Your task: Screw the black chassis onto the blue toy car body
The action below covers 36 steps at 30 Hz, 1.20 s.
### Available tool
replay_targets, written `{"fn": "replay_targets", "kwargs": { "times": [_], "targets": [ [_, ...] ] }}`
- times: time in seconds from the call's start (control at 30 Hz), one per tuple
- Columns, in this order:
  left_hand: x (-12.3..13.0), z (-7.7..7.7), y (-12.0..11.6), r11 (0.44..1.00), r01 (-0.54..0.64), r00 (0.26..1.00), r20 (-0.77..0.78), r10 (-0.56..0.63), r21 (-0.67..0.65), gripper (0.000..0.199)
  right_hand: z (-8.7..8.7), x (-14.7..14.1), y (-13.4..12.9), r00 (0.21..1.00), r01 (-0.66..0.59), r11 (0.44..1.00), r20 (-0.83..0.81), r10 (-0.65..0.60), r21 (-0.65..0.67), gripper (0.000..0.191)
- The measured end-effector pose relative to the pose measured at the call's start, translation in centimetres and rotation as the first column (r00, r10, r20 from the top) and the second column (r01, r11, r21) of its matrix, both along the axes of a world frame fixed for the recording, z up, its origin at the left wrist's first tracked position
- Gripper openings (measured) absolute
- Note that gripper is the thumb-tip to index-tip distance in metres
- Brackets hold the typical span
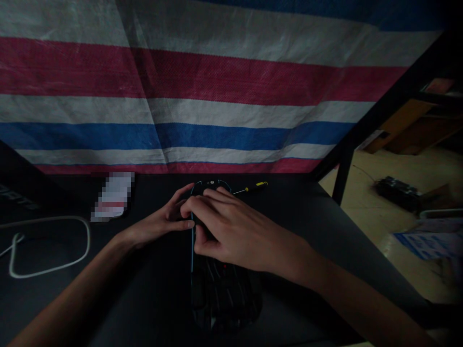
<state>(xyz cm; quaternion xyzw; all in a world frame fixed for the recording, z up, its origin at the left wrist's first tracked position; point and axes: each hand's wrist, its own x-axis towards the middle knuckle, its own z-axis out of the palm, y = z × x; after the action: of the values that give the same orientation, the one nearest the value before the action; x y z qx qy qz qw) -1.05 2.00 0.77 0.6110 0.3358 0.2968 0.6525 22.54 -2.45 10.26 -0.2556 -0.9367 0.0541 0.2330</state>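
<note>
A long black object with thin blue edging (226,294) lies on the dark table, pointing away from me; the dim light hides its kind. My left hand (175,212) grips its left edge near the far end, thumb on the near side and fingers further up. Over its upper part bends my right hand (231,224), fingers curled in and pressed down, so whatever sits between the fingertips is hidden. Just beyond the right hand lies a screwdriver with a yellow and black handle (258,185), its thin shaft pointing toward the black object.
A pixelated pale item (114,197) lies on the table (296,217) at the left. Nearer is a looped white cable (88,241). A striped woven sheet (217,77) hangs behind. Past the table's right edge, the floor holds a dark object (396,193) and papers (427,243).
</note>
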Motion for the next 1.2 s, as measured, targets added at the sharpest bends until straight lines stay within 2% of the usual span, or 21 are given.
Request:
{"fn": "replay_targets", "kwargs": {
  "times": [0.2, 0.4, 0.5, 0.57, 0.83, 0.93, 1.0, 1.2],
  "targets": [
    [-0.10, 0.15, 0.01, 1.000, 0.002, 1.000, 0.007, -0.002, -0.022, 0.096, -0.23, -0.10, 0.34, 0.997, 0.079, 0.997, 0.025, -0.079, -0.011, 0.019],
    [0.05, 0.10, -0.13, 1.000, 0.002, 1.000, 0.019, -0.002, 0.016, 0.096, -0.30, -0.19, 0.35, 1.000, 0.016, 1.000, -0.019, -0.016, 0.021, 0.014],
    [0.01, 0.08, -0.17, 1.000, 0.025, 0.999, 0.035, -0.025, 0.001, 0.094, -0.59, -0.30, 0.40, 0.999, 0.034, 0.997, -0.040, -0.032, 0.062, 0.012],
    [-0.08, -0.02, -0.09, 0.999, 0.035, 0.999, 0.020, -0.034, -0.023, 0.094, -0.85, -0.29, 0.57, 0.998, 0.062, 0.995, -0.036, -0.060, 0.079, 0.017],
    [-0.11, -0.11, 0.07, 0.999, 0.017, 1.000, -0.019, -0.016, 0.032, 0.097, -0.46, -0.22, 0.40, 0.999, -0.011, 1.000, -0.044, 0.011, 0.008, 0.019],
    [-0.07, -0.03, -0.06, 0.999, 0.029, 1.000, 0.009, -0.029, 0.013, 0.097, -0.56, -0.35, 0.39, 0.998, 0.035, 0.999, -0.057, -0.034, 0.023, 0.011],
    [-0.03, -0.05, -0.15, 1.000, 0.028, 0.999, 0.022, -0.028, 0.009, 0.094, -0.66, -0.34, 0.57, 0.998, 0.048, 0.998, -0.052, -0.046, 0.040, 0.017],
    [0.06, -0.17, -0.08, 0.998, 0.005, 1.000, 0.000, -0.005, 0.058, 0.091, -0.35, -0.11, 0.70, 0.999, -0.006, 0.999, -0.038, 0.007, 0.034, 0.017]
  ]
}}
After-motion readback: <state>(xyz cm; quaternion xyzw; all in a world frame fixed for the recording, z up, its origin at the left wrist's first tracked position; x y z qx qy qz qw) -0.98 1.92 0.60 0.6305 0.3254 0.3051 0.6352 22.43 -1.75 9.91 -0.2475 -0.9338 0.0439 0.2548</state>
